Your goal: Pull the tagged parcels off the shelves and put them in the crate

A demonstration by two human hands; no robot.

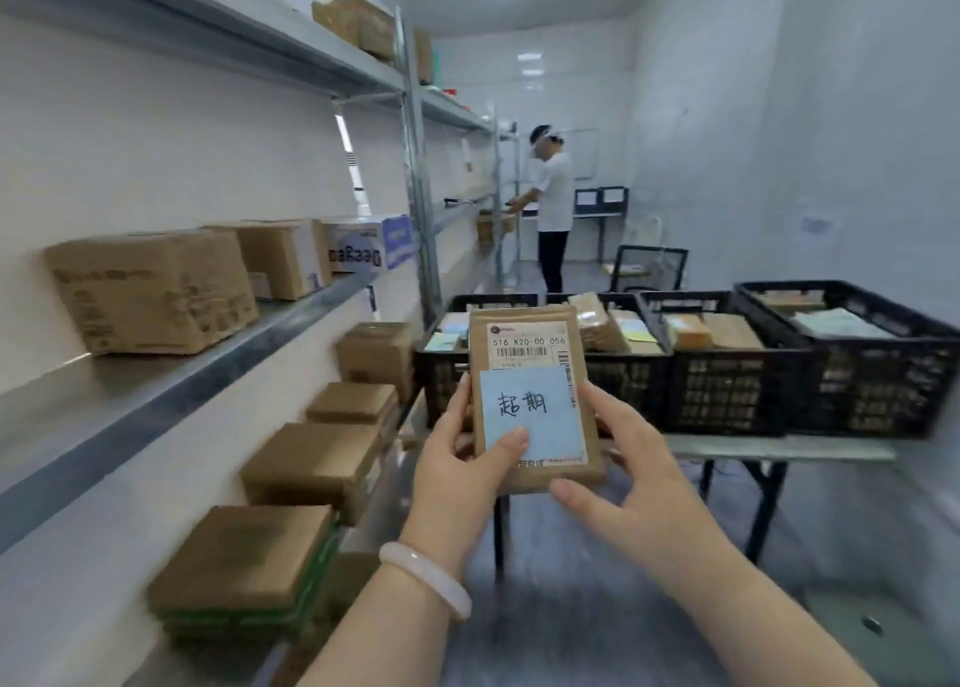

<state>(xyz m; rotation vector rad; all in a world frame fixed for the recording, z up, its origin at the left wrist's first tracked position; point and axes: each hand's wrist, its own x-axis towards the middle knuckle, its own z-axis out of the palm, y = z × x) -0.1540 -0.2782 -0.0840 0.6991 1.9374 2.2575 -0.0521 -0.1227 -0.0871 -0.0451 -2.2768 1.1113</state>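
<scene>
L grip (467, 457) & R grip (639, 468) hold parcel (530, 369) by its edges, short of crate (623, 379); light fingertip hold could drop it, or L thumb peel tag (535, 416) off.

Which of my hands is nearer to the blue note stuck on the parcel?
Left. The left hand grips the parcel by its left edge, thumb on the blue note; the right hand holds the right edge and bottom corner, off the note.
</scene>
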